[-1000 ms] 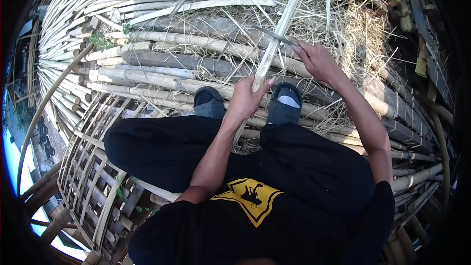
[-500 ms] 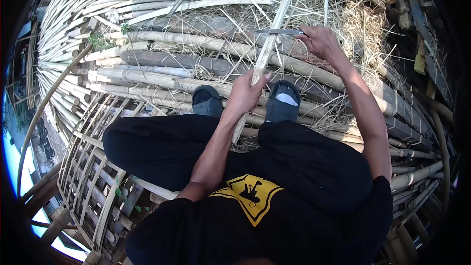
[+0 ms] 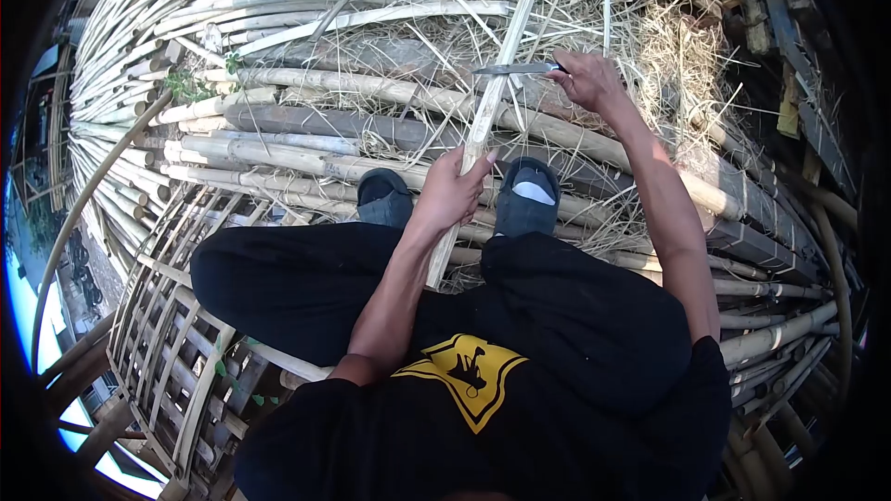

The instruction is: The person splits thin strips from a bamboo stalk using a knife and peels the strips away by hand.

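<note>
A pale split bamboo strip (image 3: 486,116) slants up from my lap, its far end raised over the straw. My left hand (image 3: 451,189) is wrapped round its lower half, between my two sandals. Across the upper half of the strip lies the blade of a knife (image 3: 516,69), pointing left and touching or just over the bamboo. My right hand (image 3: 587,80) is closed on the knife's dark handle, which the fingers mostly hide. A small pale shaving shows beside the strip, under the blade.
Bamboo poles (image 3: 371,81) lie side by side under my feet, with loose shavings (image 3: 682,65) heaped at the upper right. A woven bamboo lattice (image 3: 176,315) stands at the left. My dark sandals (image 3: 526,199) rest on the poles.
Both hands, the bamboo strip and the knife have shifted slightly left in view. The strip's far end sits lower, and the blade has come a little nearer my left hand.
</note>
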The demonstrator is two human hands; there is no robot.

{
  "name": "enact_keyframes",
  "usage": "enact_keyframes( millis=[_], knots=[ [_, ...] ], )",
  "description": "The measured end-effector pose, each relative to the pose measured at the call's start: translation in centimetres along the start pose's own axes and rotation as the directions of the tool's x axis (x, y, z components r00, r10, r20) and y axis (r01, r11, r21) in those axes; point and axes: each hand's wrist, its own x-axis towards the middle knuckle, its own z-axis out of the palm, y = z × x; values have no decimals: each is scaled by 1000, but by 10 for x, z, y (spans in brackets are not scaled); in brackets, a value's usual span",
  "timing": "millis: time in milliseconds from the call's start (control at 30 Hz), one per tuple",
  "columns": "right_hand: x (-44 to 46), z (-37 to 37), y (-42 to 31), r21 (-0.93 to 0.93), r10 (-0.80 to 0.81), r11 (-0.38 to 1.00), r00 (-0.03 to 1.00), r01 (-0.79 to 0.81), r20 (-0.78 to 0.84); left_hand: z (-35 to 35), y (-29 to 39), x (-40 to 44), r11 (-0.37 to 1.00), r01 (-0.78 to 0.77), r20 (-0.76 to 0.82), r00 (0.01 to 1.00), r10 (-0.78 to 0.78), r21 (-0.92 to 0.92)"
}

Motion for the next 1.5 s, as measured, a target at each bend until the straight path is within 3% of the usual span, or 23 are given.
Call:
enact_keyframes(
  millis=[133, 167, 333, 467, 533, 600, 667, 700, 733, 800, 900, 967, 1033, 1167, 1233, 1367, 1433, 1467, 1500],
  knots=[
    [-2, 2, 6, 86, -28, 996, 1000, 28, 0, -3, -5, -11, 999, 10, 16, 1000, -9, -35],
    [-3, 2, 8, 128, -58, 989, 994, 70, -89, -1, -5, -13, 1000, -2, 0, 1000, 2, -2],
    [-4, -15, -7, 153, -56, 987, 998, 52, 21, -6, -17, -7, 999, -36, 15, 999, 36, -4],
    [-8, -21, -32, 336, 10, 941, 995, -43, 99, -8, -12, -2, 1000, -17, -2, 1000, 17, -1],
    [-6, -24, -46, 422, 82, 878, 938, -228, 337, -10, -15, 2, 991, -58, 5, 998, 59, -117],
    [-8, -14, -61, 469, 121, 846, 948, -253, 293, -9, -17, 6, 989, -85, 14, 996, 87, -120],
    [-12, -4, -73, 571, 252, 653, 854, -498, 456, -8, -19, 8, 986, -57, 7, 998, 59, -156],
    [-15, 5, -81, 681, 222, 452, 812, -576, 540, -7, -19, 9, 986, -58, 6, 998, 59, -159],
    [-18, 10, -82, 680, 221, 454, 812, -576, 541, -6, -18, 10, 984, -46, 8, 999, 48, -171],
    [-26, 13, -94, 634, 155, 40, 632, -772, 760, -4, -19, 10, 983, -30, 12, 999, 33, -184],
    [-30, 4, -104, 663, 191, 44, 658, -747, 728, -2, -19, 9, 969, -6, 31, 999, 14, -245],
    [-31, 4, -103, 655, 179, 55, 653, -754, 736, -6, -14, 7, 889, 121, 176, 983, -47, -442],
    [-32, 6, -101, 632, 98, -47, 626, -774, 774, -9, -13, 7, 855, 152, 221, 974, -45, -497],
    [-31, 7, -104, 638, 117, 1, 634, -770, 764, -11, -14, 7, 798, 194, 281, 959, -32, -570],
    [-30, 7, -103, 669, 216, 383, 766, -637, 606, -13, -14, 7, 783, 207, 301, 953, -26, -587],
    [-26, -5, -106, 723, 224, 420, 835, -548, 503, -11, -12, 6, 786, 190, 300, 954, -7, -588],
    [-24, -16, -110, 809, 180, -79, 789, -583, 587, -8, -12, 6, 798, 185, 292, 956, -11, -573],
    [-21, -22, -113, 807, 180, -77, 788, -585, 589, -5, -13, 6, 820, 165, 284, 959, -3, -548],
    [-17, -27, -117, 795, 216, -175, 765, -581, 607, -3, -14, 6, 841, 144, 276, 961, 6, -521]
  ],
)
